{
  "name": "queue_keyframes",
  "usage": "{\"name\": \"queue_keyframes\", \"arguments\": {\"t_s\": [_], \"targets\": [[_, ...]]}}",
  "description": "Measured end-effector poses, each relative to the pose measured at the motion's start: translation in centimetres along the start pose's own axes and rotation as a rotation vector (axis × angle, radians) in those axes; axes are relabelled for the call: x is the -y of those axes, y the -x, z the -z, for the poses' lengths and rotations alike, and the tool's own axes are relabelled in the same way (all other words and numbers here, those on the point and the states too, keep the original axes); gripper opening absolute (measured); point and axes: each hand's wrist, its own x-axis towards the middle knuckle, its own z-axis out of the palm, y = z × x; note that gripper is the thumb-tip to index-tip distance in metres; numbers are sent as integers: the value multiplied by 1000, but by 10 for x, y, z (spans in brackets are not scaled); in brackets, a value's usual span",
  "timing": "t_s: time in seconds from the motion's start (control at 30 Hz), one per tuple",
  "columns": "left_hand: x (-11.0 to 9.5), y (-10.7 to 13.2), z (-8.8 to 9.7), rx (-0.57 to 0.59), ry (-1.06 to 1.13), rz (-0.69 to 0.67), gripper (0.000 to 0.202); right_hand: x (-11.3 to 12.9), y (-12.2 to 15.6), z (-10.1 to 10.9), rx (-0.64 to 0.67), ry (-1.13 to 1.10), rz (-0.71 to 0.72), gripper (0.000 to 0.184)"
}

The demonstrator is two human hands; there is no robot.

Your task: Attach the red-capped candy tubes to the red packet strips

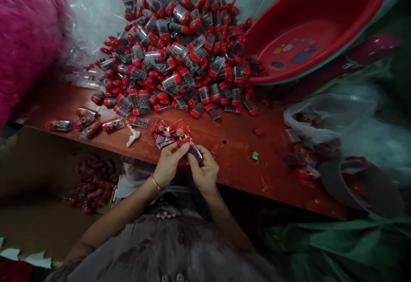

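My left hand (169, 162), with a gold bracelet at its wrist, is closed on a red printed plastic sleeve (180, 131). My right hand (205, 171) pinches a small clear tube (196, 153) with dark contents at the lower end of that sleeve. The fingers partly cover the place where tube and sleeve meet, so I cannot tell how far one is inside the other. A stack of flat red printed sleeves (159, 133) lies on the table just beyond my left hand. Farther back rises a large heap of red-capped clear tubes (180, 51).
On the reddish table (237, 158) lie several sleeved tubes (113, 124), a white scrap (132, 135) and a small green piece (254, 155). A red basin (308, 29) leans at back right. A cardboard box (38, 162) below left holds red packets (93, 181). Pink material (28, 38) bulges left.
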Motion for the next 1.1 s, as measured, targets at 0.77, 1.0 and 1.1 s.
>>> {"name": "queue_keyframes", "arguments": {"t_s": [0.77, 1.0, 1.1], "targets": [[-8, -10, 5, 53, -212, -51, 31, -4, 0, 0, 45, 42, 60, 23], [-10, -9, -9, 100, -219, 28, 30, -1, 6, 2, 5, 77, 60, 21], [-5, -4, -6, 138, -280, 80, 36, -5, 8, -2, 78, -183, -155, 27]]}}
